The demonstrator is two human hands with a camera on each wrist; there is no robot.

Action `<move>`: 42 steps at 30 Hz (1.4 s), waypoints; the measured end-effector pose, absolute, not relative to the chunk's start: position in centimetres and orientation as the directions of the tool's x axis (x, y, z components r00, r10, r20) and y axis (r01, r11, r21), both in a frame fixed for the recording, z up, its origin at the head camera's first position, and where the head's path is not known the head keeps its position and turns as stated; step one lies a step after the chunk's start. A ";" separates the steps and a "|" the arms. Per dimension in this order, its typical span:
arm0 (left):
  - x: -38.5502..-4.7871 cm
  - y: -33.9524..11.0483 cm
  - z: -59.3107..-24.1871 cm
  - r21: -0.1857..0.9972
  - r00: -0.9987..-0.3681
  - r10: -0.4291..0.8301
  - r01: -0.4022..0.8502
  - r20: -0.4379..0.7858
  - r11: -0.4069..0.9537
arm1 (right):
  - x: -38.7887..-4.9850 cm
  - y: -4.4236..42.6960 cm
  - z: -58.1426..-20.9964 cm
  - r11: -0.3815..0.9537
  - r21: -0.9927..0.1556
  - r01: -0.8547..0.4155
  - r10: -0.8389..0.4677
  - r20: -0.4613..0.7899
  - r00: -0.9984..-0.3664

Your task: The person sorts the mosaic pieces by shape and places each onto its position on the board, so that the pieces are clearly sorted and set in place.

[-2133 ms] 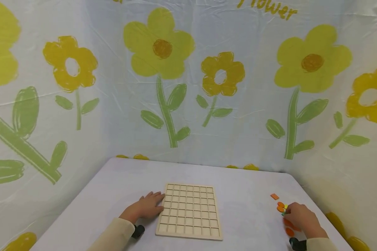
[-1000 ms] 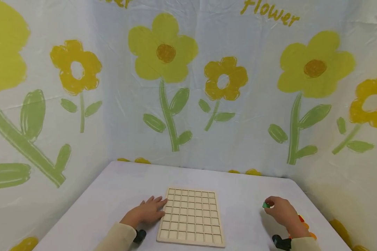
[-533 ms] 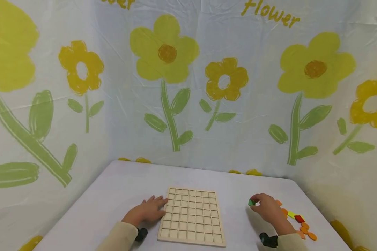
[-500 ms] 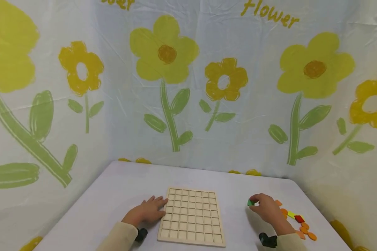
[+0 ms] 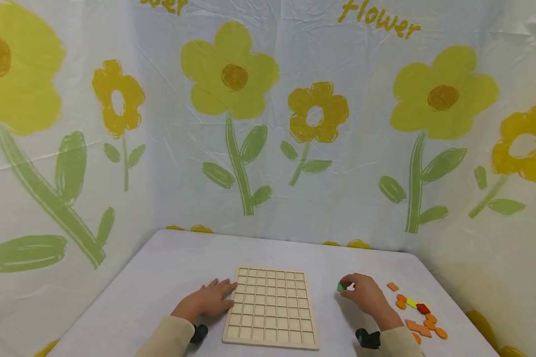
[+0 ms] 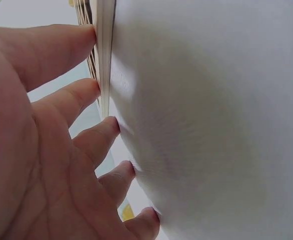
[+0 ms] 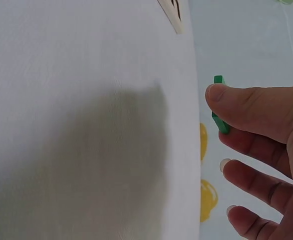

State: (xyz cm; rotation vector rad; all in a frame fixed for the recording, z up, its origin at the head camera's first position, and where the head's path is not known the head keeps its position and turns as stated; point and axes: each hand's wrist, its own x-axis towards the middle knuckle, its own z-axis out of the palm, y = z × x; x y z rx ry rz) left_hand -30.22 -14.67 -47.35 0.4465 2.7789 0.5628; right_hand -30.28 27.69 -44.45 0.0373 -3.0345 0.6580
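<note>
Head view: resting the left hand [image 5: 208,300] along the left edge of the board [image 5: 271,307], with fingers straight and spread. Pinching a green piece [image 5: 341,287] in the right hand [image 5: 364,293] — held above the table [image 5: 183,263], right of the board. Seeing orange pieces [image 5: 441,333], a yellow piece [image 5: 411,302] and a red piece [image 5: 423,308] farther right of the board, and flower-printed cloth [image 5: 357,163] behind it. Left wrist view: touching the board's side with thumb and forefinger tips, with all fingers wide apart. Right wrist view: gripping the green piece between thumb and a finger, with two more fingers loosely bent — catching just a corner of the board, apart from the piece.
</note>
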 end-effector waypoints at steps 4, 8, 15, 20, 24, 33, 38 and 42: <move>-30.0 -14.5 -47.2 0.420 -0.917 0.346 0.240 -0.198 0.875 | -30.4 27.1 -44.6 0.911 -0.411 -0.045 -0.026 0.053 -0.998; -29.7 -14.4 -47.2 0.428 -0.919 0.341 0.231 -0.198 0.874 | -30.5 26.5 -44.7 0.909 -0.412 -0.058 -0.039 0.056 -0.998; -29.3 -14.3 -47.3 0.432 -0.922 0.332 0.221 -0.199 0.874 | -30.5 25.6 -45.3 0.900 -0.428 -0.083 -0.057 0.072 -0.996; -29.1 -14.4 -47.5 0.441 -0.920 0.342 0.231 -0.191 0.867 | -30.3 24.7 -45.8 0.891 -0.441 -0.106 -0.080 0.079 -0.994; -29.1 -14.6 -47.7 0.436 -0.921 0.347 0.242 -0.179 0.867 | -30.3 23.9 -45.9 0.888 -0.450 -0.095 -0.075 0.062 -0.995; -29.8 -15.0 -47.4 0.447 -0.917 0.349 0.235 -0.191 0.863 | -30.6 22.1 -46.0 0.882 -0.453 -0.128 -0.104 0.079 -0.991; -30.3 -15.3 -47.0 0.448 -0.912 0.363 0.247 -0.193 0.859 | -30.9 20.9 -45.8 0.872 -0.468 -0.144 -0.122 0.077 -0.990; -30.8 -15.6 -46.8 0.449 -0.908 0.366 0.245 -0.205 0.859 | -31.2 19.8 -45.5 0.857 -0.500 -0.123 -0.121 0.037 -0.992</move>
